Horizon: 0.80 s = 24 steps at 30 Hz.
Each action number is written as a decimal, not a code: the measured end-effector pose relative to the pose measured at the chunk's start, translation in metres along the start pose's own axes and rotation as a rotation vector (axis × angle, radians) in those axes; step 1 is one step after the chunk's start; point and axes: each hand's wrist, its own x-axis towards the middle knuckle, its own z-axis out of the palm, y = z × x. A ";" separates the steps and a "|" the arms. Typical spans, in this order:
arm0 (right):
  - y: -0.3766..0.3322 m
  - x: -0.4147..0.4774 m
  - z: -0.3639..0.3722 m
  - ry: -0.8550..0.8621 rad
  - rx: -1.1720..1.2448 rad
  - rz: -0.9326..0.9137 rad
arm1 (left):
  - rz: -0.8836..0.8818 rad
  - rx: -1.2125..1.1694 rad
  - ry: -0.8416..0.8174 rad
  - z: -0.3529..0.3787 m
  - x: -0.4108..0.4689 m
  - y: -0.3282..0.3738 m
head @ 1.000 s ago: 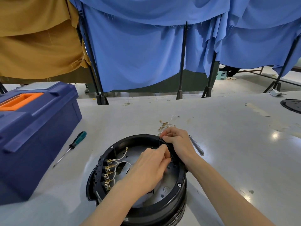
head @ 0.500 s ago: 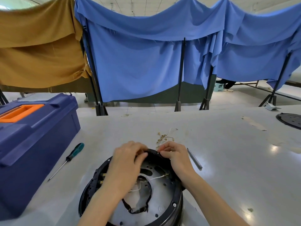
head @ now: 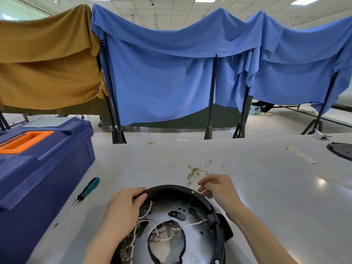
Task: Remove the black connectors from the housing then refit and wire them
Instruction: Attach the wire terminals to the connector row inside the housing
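Note:
The round black housing (head: 171,189) lies at the bottom centre, its silver inner plate facing up. White wires (head: 152,223) cross the plate, and one runs to a black connector (head: 209,218) inside the right rim. Brass terminals (head: 125,248) cluster at the lower left, partly hidden by my forearm. My left hand (head: 123,208) grips the far left rim, thumb hooked over the edge. My right hand (head: 219,187) hovers just beyond the far right rim with loosely curled fingers; nothing shows in them.
A bundle of loose white wires with brass terminals (head: 194,173) lies on the grey table just beyond the housing. A green-handled screwdriver (head: 87,189) lies to the left, beside a blue toolbox (head: 38,168). A black disc (head: 341,151) sits at the right edge.
My right hand has come off the rim and moved right and back. My left hand slid left along the rim and took hold there. The view has tilted upward.

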 end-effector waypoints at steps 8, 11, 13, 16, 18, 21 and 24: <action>0.029 0.059 0.013 -0.038 -0.660 -0.121 | 0.004 0.014 0.016 0.002 0.002 0.003; 0.032 0.069 0.022 -0.018 -0.816 -0.157 | -0.001 0.006 0.010 0.002 0.002 0.004; 0.032 0.070 0.023 0.006 -0.855 -0.176 | 0.000 0.001 0.007 0.002 0.002 0.005; 0.032 0.069 0.021 0.020 -0.856 -0.177 | 0.003 0.005 0.016 0.002 0.001 0.005; 0.032 0.069 0.021 -0.002 -0.866 -0.175 | 0.001 0.012 0.018 0.002 0.000 0.006; 0.033 0.069 0.023 -0.050 -0.887 -0.171 | 0.001 0.021 0.010 0.001 -0.001 0.007; 0.032 0.069 0.023 -0.091 -0.905 -0.196 | -0.003 0.027 0.007 0.001 -0.001 0.007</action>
